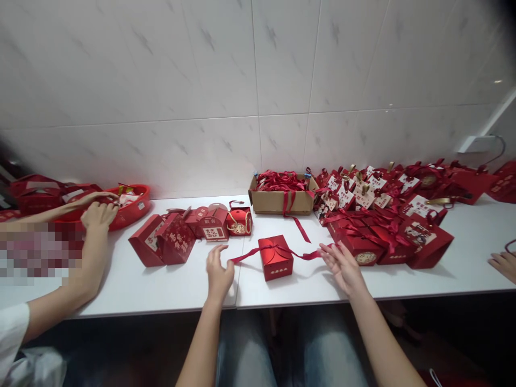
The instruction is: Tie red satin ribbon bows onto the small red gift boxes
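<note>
A small shiny red gift box (277, 259) with gold lettering on its front stands on the white table before me. A dark red ribbon (308, 256) crosses over its top, and its two ends stretch out to either side. At the left end, my left hand (220, 275) has curled fingers, with the ribbon meeting them by the thumb. My right hand (343, 269) holds the other end near its fingertips, palm partly turned up. Neither hand touches the box itself.
Behind stands a cardboard box (282, 203) full of red ribbons. Finished-looking red boxes (366, 242) crowd the right; several unribboned boxes (175, 239) stand left. A co-worker's arms (91, 258) reach over a red basin (139, 207). Another person's hand (503, 264) shows far right.
</note>
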The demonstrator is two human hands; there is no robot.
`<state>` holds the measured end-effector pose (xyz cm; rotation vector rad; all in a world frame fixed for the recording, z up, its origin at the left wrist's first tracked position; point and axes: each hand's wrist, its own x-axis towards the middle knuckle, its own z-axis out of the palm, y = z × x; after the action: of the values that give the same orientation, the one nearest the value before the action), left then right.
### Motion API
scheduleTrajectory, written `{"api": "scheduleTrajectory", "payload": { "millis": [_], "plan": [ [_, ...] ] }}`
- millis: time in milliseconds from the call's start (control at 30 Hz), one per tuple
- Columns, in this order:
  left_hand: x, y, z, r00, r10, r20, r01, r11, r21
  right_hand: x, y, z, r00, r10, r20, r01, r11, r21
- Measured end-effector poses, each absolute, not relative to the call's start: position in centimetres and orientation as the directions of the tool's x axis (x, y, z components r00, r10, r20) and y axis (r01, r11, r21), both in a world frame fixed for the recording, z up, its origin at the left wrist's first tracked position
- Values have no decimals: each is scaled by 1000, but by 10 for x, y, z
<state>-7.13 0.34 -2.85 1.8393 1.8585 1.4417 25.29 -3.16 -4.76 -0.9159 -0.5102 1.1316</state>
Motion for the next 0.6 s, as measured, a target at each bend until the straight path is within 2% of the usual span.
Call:
{"api": "scheduleTrajectory", "payload": {
  "millis": [100,200,267,400,600],
  "plan": [
    [-35,6,-17,-42,902,430,512,-350,784,223,-26,-37,435,890,138,-287,282,-915],
    [-3,15,-21,25,941,337,389,-319,864,198,-7,-36,283,882,376,61,374,-925],
    [11,23,-30,-17,964,265,314,-247,917,185,10,-41,182,883,432,169,405,-899],
    [22,32,-49,-77,971,228,202,-209,957,165,29,-55,102,921,377,94,368,-925],
    [18,27,-54,5,968,249,181,-246,952,156,25,-59,186,929,321,21,323,-946]
  ]
}}
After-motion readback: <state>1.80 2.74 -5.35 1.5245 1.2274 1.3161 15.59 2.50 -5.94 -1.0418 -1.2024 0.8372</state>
